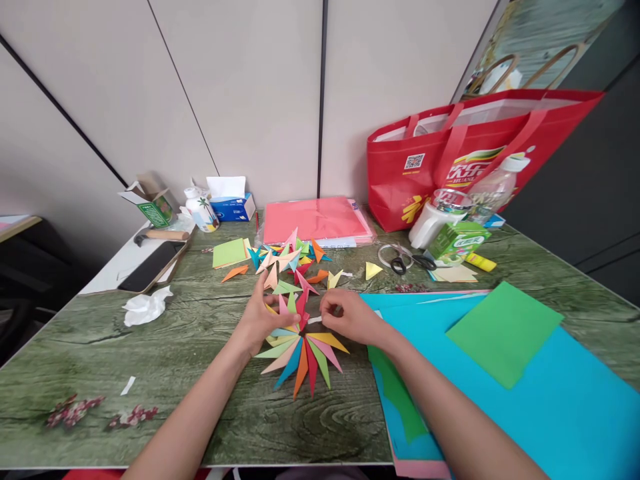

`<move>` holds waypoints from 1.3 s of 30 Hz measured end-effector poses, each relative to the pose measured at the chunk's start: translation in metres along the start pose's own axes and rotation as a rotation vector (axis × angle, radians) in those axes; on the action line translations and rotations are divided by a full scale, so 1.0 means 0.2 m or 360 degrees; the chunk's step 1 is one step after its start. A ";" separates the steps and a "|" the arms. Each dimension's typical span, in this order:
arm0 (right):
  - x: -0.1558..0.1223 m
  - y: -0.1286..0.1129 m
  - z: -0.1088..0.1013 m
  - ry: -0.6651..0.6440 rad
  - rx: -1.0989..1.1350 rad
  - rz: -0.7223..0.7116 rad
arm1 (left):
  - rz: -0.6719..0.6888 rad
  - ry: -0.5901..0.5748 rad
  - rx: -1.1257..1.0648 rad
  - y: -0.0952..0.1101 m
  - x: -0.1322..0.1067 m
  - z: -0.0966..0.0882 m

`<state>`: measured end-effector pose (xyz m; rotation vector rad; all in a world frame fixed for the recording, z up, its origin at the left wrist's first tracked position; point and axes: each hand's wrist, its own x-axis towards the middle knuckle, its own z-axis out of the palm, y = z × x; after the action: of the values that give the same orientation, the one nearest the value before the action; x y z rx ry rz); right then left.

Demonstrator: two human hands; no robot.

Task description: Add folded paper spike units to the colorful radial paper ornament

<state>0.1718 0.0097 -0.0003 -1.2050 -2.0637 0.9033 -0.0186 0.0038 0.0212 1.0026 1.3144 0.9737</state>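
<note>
A multicoloured origami paper star (303, 363), made of several folded pointed pieces fanned in a ring, stands over the table in front of me. My left hand (259, 315) grips its upper left side, thumb across the pieces near a red one. Just right of the star, my right hand (350, 317) is curled with thumb and finger pinched at a small white strip (315, 320). Beyond both hands lies a loose heap of folded paper pieces (289, 257) in many colours. One yellow folded piece (373, 270) lies apart to the right.
Blue paper sheets (500, 373) with a green square (505, 333) cover the right side. Scissors (399, 265), tape roll (387, 255), glue stick (481, 261), green box (457, 243) and red bag (415, 173) stand behind. Leftward are a phone (153, 265), hammer (163, 235) and crumpled tissue (147, 306).
</note>
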 end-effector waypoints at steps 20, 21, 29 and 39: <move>-0.07 -0.06 -0.17 -0.1007 0.1238 -0.0031 | 0.0070 -0.0126 0.0045 -0.01 0.00 -0.02; -0.06 -0.07 -0.15 -0.0756 0.1141 -0.0003 | 0.0077 -0.0147 0.0035 -0.01 0.00 -0.02; 0.00 -0.04 -0.04 0.0016 0.0440 -0.0280 | 0.0055 -0.0187 0.0063 0.03 -0.01 -0.01; -0.01 -0.04 -0.01 0.0083 0.0263 -0.0427 | 0.0025 -0.0174 -0.0007 0.03 -0.02 -0.01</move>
<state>0.1706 0.0062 0.0075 -0.8331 -2.0056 0.8844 -0.0203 0.0011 0.0291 1.0494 1.2149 0.9202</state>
